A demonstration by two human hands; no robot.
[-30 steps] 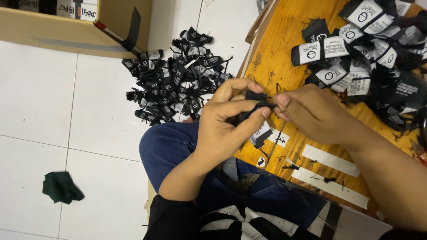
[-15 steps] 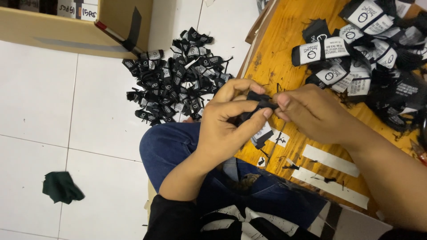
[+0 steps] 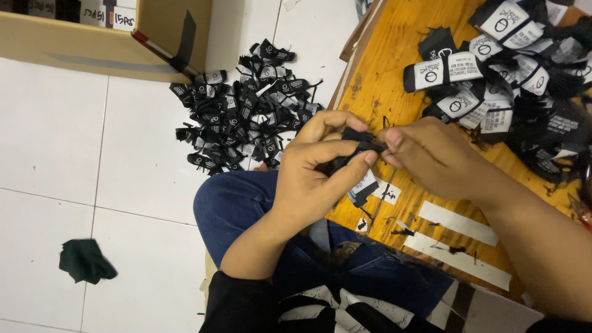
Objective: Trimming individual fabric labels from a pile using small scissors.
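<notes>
Head view showed the left hand [image 3: 314,179] and right hand [image 3: 435,157] meeting at frame centre, both pinching one black tag [image 3: 361,148] between them. Its long axis ran lower left to upper right, above the tabletop [image 3: 394,55] edge; loose tags [image 3: 246,105] lay upper left on the floor [image 3: 68,160].

1. Left hand [image 3: 314,169] sits at frame centre, fingers curled, thumb and forefinger pinched shut.
2. Right hand [image 3: 431,157] meets it from the right, fingertips pinched, forearm running toward the lower right.
</notes>
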